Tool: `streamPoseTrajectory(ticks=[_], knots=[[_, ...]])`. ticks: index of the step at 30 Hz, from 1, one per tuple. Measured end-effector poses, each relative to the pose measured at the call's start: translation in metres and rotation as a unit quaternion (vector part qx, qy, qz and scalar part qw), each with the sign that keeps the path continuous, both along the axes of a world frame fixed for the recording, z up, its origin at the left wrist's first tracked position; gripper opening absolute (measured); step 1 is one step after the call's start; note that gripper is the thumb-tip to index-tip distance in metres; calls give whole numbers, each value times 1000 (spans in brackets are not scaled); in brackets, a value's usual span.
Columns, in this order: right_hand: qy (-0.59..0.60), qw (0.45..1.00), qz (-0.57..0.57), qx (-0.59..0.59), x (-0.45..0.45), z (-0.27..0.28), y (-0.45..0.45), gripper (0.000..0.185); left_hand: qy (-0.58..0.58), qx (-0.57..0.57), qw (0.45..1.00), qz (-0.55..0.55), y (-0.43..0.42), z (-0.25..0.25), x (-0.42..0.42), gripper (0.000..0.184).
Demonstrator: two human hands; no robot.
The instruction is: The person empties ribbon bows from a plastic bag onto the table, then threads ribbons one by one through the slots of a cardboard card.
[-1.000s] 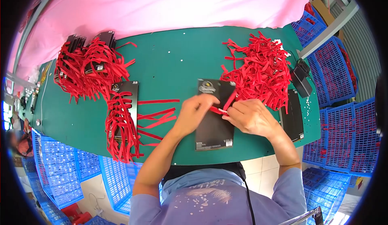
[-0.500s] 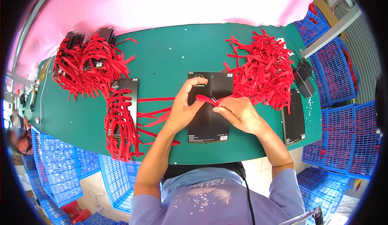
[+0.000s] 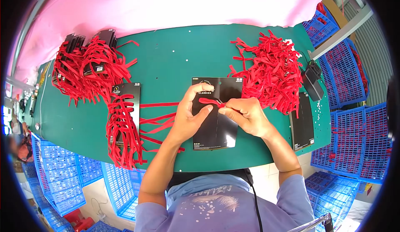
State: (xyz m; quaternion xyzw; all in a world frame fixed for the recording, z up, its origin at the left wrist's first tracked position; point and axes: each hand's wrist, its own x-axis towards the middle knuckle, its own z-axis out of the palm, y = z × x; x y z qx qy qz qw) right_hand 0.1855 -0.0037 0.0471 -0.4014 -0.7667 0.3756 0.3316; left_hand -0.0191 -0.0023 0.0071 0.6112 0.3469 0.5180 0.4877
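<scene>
A black printed card (image 3: 212,130) marked "CLASSICS" and "BOW" lies upright in front of me on the green table. Over its upper half, my right hand (image 3: 246,116) pinches a red ribbon bow piece (image 3: 208,101) between thumb and forefinger; its loop points left. My left hand (image 3: 189,117) is at the card's left side with thumb and forefinger spread apart around the loop. The forefinger curves over the card's printed top, and the thumb is just below the loop, apart from it. The other left fingers are mostly hidden.
Red ribbon pieces (image 3: 271,73) form a heap at right, beside another black card (image 3: 302,123) and a black device (image 3: 313,80). Finished-looking cards with red ribbons (image 3: 125,128) and stacked ones (image 3: 96,59) stand at left. Blue crates (image 3: 348,142) flank the table (image 3: 166,65).
My left thumb has come down and away from the red loop. The loop now shows more fully, stretched leftward from my right hand's pinch. The view has shifted slightly.
</scene>
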Motion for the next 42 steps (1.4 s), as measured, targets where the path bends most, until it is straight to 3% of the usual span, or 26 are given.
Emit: streamPoseTrajectory(ticks=[19,28,31,37,42], knots=[[-4,996,-33,-83,-4,13,-9,27,-16,-22,1000,-4,-2,5,-3,45],[75,952,14,-297,12,23,-3,28,-22,-38,994,-99,-1,9,-11,46],[111,935,31,-337,15,20,-1,29,-58,-91,987,-117,-4,20,-12,46],[16,976,-30,-215,5,22,-12,30,40,-10,996,-77,-5,13,-8,42],[29,957,-50,-283,10,24,-6,33,44,-24,997,-53,-13,17,-1,41]])
